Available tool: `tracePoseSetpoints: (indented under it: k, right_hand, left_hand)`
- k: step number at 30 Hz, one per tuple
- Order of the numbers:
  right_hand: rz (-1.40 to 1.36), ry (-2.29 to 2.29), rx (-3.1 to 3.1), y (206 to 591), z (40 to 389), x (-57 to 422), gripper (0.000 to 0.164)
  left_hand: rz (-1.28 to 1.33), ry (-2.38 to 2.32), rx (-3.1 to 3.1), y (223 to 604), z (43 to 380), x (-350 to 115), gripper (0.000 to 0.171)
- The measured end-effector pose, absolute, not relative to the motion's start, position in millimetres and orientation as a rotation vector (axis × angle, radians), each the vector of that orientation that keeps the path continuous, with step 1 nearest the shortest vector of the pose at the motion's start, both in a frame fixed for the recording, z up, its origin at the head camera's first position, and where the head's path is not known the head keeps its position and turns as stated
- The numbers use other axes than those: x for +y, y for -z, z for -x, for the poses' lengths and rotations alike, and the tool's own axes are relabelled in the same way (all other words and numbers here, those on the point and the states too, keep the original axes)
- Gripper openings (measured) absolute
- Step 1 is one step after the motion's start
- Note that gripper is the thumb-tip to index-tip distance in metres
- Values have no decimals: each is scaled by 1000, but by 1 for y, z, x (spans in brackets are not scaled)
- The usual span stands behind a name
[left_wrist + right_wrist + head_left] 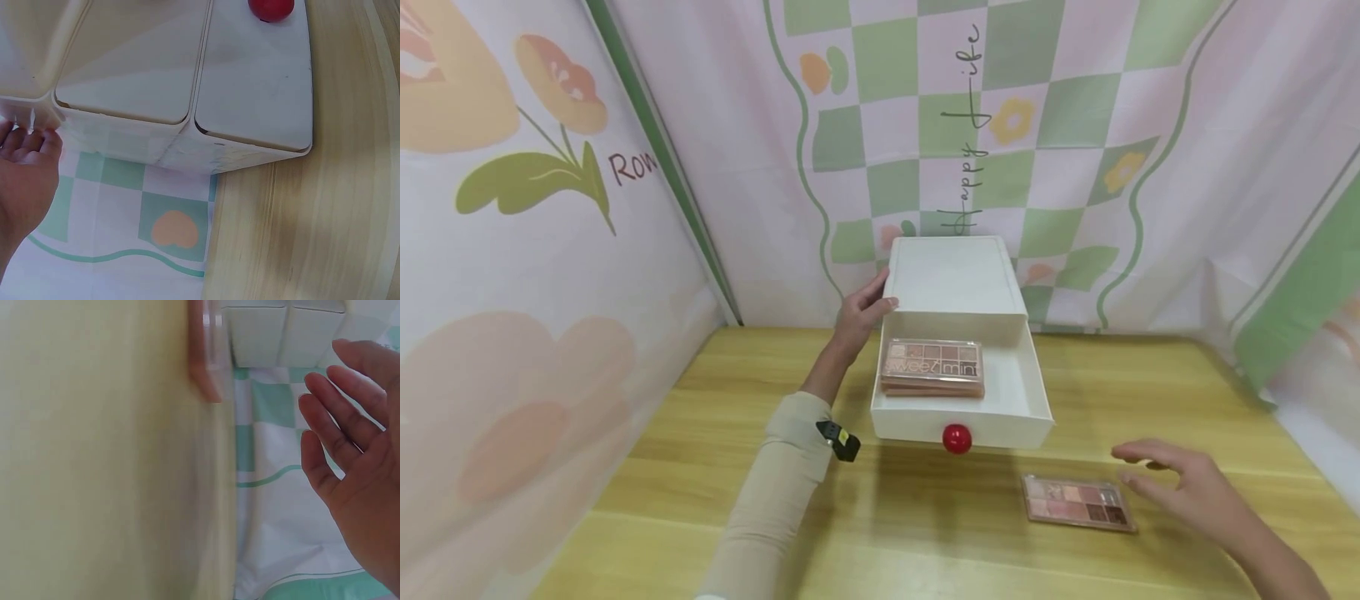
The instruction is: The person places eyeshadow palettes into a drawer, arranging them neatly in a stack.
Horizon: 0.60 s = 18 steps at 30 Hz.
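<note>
A white drawer cabinet (955, 275) stands at the back of the table, its top drawer (1011, 371) pulled out toward me. Inside, on the left, lie stacked eyeshadow palettes (932, 367), the upper one lettered "sweet mint". My left hand (859, 317) holds the cabinet's left side near the upper front corner, thumb at the top edge; in the left wrist view its fingers are bent against the side wall. Another eyeshadow palette (1077, 503) lies on the table, front right of the drawer. Beside its right end hovers my right hand (1195, 492), fingers spread apart from the thumb, holding nothing.
A red round knob (957, 438) sticks out from the drawer front. Below it in the left wrist view are further drawer fronts, one with a red knob (271, 7). The wooden table (700, 467) meets printed cloth walls (760, 208) behind and at both sides.
</note>
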State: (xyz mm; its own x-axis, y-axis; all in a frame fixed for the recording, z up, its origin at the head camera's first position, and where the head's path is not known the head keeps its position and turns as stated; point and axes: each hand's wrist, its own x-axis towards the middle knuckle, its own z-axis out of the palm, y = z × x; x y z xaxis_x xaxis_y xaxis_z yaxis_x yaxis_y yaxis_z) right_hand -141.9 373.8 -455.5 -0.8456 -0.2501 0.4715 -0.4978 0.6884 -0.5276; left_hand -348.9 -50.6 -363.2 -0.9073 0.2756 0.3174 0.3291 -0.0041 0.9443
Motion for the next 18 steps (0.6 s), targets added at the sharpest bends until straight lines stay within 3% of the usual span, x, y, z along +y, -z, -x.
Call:
tracePoseSetpoints:
  k: [18]
  right_hand:
    - [-545, -828, -2838, 488, 137, 389, 68]
  left_hand:
    - [658, 2101, -2186, 363, 347, -49, 69]
